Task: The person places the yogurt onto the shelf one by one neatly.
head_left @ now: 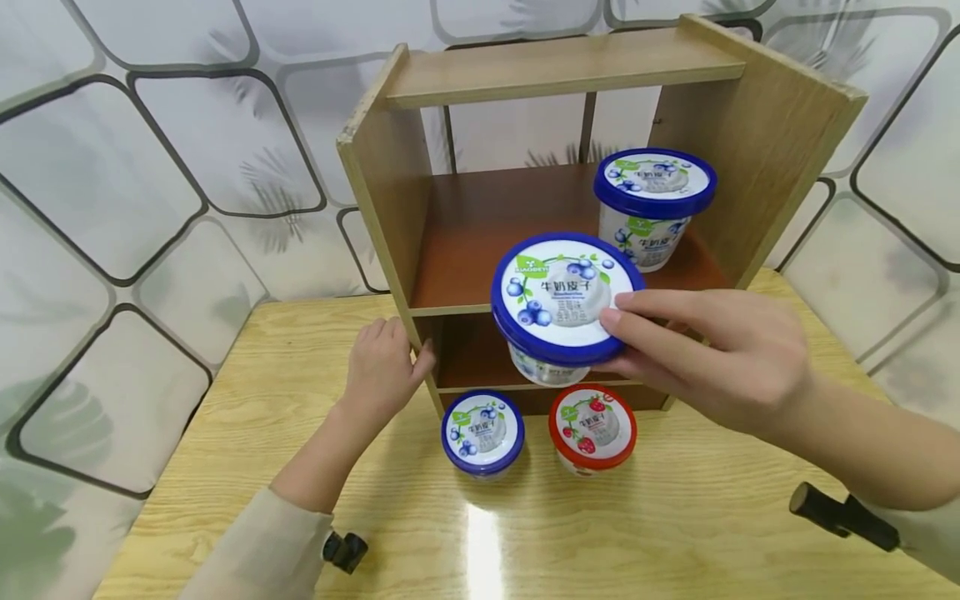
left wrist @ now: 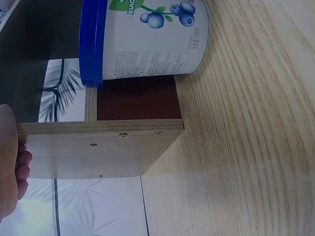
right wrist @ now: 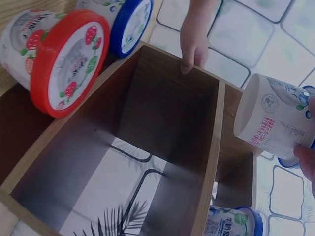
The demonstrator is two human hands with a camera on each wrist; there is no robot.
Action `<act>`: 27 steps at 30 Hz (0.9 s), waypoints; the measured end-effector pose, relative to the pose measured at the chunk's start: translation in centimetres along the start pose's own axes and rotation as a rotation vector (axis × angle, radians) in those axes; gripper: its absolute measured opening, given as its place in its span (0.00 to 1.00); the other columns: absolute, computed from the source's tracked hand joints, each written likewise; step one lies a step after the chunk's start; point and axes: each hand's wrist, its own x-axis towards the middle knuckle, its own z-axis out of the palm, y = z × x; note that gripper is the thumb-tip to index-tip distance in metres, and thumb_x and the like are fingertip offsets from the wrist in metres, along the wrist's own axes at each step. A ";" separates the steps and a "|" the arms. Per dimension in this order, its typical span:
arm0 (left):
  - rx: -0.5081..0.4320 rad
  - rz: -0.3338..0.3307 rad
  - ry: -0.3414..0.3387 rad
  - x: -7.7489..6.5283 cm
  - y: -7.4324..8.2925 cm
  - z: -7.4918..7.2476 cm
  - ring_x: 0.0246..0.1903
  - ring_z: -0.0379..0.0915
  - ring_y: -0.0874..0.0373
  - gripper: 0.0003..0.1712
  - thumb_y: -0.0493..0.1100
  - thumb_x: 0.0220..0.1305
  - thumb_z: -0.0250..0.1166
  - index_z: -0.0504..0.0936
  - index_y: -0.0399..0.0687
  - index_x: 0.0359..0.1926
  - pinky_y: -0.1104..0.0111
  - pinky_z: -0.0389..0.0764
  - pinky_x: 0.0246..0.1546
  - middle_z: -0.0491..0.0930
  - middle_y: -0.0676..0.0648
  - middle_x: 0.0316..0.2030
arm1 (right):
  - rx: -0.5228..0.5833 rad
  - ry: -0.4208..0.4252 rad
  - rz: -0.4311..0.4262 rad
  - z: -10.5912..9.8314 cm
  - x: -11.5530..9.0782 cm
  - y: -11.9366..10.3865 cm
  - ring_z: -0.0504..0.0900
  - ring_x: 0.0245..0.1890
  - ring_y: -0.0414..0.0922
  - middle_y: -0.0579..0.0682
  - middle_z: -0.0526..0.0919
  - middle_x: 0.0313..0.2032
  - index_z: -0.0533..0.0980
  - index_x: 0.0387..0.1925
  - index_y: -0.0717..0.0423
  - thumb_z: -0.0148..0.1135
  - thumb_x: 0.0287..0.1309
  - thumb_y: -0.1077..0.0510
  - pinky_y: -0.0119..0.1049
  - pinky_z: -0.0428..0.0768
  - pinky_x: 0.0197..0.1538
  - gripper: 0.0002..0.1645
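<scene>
Head view: raised blueberry tub [head_left: 558, 292], where?

"Before shelf unit [head_left: 510, 217], pinched at one side in right grip [head_left: 720, 354], with left grip [head_left: 390, 358] around side panel [head_left: 386, 192]"

"Likely mishap?"

"Tilting, from off-centre hold; or bumping shelved tub [head_left: 647, 233]"

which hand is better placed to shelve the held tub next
Likely the right hand: it holds the blueberry tub near the upper shelf, while the left hand holds the cabinet's side panel.

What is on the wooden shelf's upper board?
One round, white, blue-lidded tub, at right. In the head view, the held matching tub hides part of the board.
</scene>
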 end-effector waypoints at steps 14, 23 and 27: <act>-0.009 0.017 -0.009 0.1 -0.2 0.2 0.18 0.64 0.47 0.14 0.44 0.54 0.57 0.68 0.39 0.22 0.58 0.67 0.22 0.65 0.45 0.14 | 0.030 -0.019 0.004 1.4 2.6 -0.1 0.80 0.19 0.48 0.53 0.87 0.31 0.86 0.34 0.54 0.62 0.57 0.46 0.40 0.69 0.18 0.16; 0.001 0.004 -0.020 0.1 0.1 0.1 0.19 0.65 0.46 0.14 0.46 0.55 0.56 0.68 0.39 0.22 0.58 0.67 0.23 0.66 0.45 0.15 | 0.011 -0.052 -0.010 2.0 3.5 0.7 0.82 0.22 0.48 0.54 0.86 0.32 0.85 0.36 0.56 0.62 0.57 0.47 0.41 0.74 0.20 0.17; 0.003 0.002 -0.019 0.1 0.1 0.0 0.19 0.66 0.46 0.14 0.46 0.55 0.56 0.68 0.39 0.22 0.57 0.67 0.23 0.66 0.45 0.15 | 0.030 -0.036 -0.030 2.5 3.9 1.2 0.81 0.21 0.48 0.55 0.85 0.31 0.84 0.35 0.57 0.63 0.56 0.48 0.41 0.74 0.20 0.16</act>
